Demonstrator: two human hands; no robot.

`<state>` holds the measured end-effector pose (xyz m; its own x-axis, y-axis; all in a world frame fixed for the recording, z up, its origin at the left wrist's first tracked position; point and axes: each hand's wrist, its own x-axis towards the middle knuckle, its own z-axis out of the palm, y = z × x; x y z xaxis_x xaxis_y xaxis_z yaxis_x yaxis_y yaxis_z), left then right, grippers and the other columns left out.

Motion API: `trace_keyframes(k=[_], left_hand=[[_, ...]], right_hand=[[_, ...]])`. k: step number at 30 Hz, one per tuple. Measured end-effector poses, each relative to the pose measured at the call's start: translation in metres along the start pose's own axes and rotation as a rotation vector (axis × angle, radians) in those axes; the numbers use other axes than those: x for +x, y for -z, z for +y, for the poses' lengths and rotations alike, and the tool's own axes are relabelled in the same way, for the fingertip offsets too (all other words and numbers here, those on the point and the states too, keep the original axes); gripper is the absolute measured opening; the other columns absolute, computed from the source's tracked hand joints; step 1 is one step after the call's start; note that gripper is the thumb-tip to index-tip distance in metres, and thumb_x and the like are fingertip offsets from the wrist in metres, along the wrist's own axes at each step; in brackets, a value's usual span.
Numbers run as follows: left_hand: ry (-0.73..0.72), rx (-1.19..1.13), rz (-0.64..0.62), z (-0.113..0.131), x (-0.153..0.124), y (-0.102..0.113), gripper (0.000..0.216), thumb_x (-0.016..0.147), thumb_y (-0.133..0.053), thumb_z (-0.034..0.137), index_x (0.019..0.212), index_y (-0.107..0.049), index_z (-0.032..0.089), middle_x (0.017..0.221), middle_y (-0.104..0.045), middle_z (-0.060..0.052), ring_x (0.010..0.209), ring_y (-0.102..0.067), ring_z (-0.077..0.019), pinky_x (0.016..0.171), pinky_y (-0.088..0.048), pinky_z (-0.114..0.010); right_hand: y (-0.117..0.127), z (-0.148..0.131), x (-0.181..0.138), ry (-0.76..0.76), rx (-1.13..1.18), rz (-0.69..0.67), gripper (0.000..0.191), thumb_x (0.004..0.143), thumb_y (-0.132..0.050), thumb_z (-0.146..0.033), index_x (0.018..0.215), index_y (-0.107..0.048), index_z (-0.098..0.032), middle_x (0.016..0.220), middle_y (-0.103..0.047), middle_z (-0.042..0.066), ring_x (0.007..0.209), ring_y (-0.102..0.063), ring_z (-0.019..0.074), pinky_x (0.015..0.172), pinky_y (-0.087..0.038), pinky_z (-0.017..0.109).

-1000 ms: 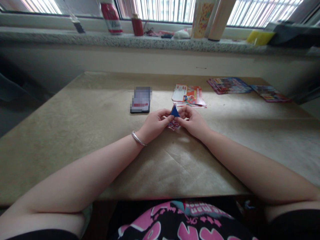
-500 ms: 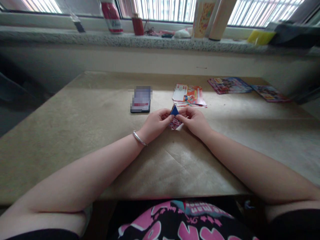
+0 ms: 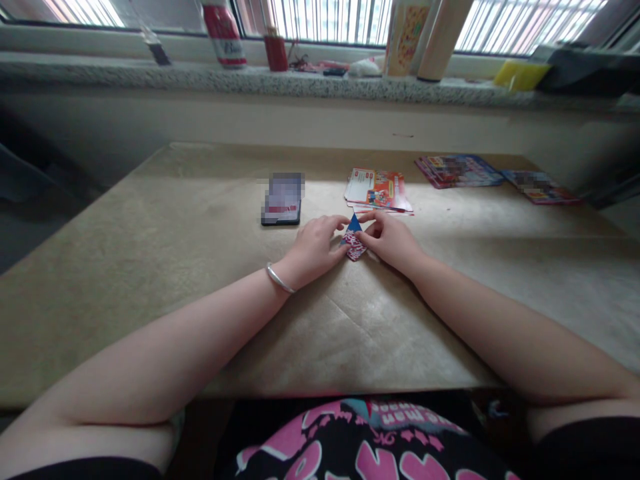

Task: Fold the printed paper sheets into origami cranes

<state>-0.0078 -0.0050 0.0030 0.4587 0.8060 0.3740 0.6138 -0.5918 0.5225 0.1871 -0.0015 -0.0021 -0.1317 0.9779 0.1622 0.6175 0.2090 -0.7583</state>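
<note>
Folded paper piece (image 3: 355, 245), small, blue point up, red-and-white patterned lower part; sits center frame between the person's hands, on or barely above the tabletop (image 3: 350, 333), can't tell which. Left hand (image 3: 320, 248): thumb at the lower left edge, fingertips near the upper left side; contact, but firm pinch or light steadying can't be told. Right hand (image 3: 394, 244): grasping the right side, thumb over the patterned face, index finger by the blue point.

Step in hand looks like folding or squaring up the piece, judging by fingertips at both edges. Next move probably calls for one side kept steady while the other thumb presses along an edge, lightly, so layers don't slip.

Just beyond: card pile (image 3: 379, 190), red-orange print, near the fingers. Phone (image 3: 283, 200) lies left of it, screen pixelated. Colorful booklets (image 3: 463, 171) upper right, well apart from the hands. Silver bracelet (image 3: 280, 279) on left wrist. Windowsill (image 3: 320, 83) across the top, red can (image 3: 223, 35) upper left.
</note>
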Motion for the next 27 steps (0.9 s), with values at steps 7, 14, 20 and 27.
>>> trace_keyframes(k=[7,14,20,27], left_hand=[[-0.277,0.161,-0.086,-0.001,-0.001,0.006,0.014,0.089,-0.058,0.023,0.093,-0.070,0.019,0.097,-0.068,-0.006,0.093,-0.060,-0.0183,0.088,-0.048,-0.034],[-0.494,0.271,-0.137,0.005,-0.005,0.006,0.026,0.095,-0.048,0.023,0.110,-0.070,0.021,0.111,-0.069,-0.007,0.097,-0.060,-0.0194,0.088,-0.050,-0.036],[-0.492,0.299,-0.191,0.006,-0.005,0.006,0.031,0.094,-0.047,0.022,0.117,-0.068,0.021,0.118,-0.067,-0.008,0.102,-0.059,-0.0209,0.091,-0.051,-0.037],[-0.402,0.256,-0.217,0.005,-0.008,0.006,0.029,0.093,-0.050,0.024,0.115,-0.069,0.023,0.119,-0.062,-0.010,0.109,-0.057,-0.0221,0.096,-0.049,-0.040]], right_hand=[[0.000,0.004,0.001,0.044,-0.127,0.015,0.025,0.078,-0.065,-0.031,0.101,-0.060,-0.022,0.070,-0.066,-0.002,0.062,-0.058,0.0141,0.059,-0.039,0.026],[0.002,0.013,0.006,0.032,-0.174,0.096,0.010,0.081,-0.060,-0.028,0.089,-0.061,-0.023,0.071,-0.065,-0.002,0.062,-0.057,0.0146,0.060,-0.039,0.027],[0.009,0.012,0.008,0.129,-0.269,0.027,0.015,0.082,-0.058,-0.027,0.093,-0.067,-0.021,0.073,-0.062,0.000,0.067,-0.055,0.0158,0.064,-0.040,0.029],[0.022,0.018,0.003,0.385,-0.412,-0.049,0.032,0.081,-0.066,-0.040,0.108,-0.072,-0.023,0.100,-0.064,0.008,0.100,-0.056,0.0241,0.090,-0.044,0.038]])
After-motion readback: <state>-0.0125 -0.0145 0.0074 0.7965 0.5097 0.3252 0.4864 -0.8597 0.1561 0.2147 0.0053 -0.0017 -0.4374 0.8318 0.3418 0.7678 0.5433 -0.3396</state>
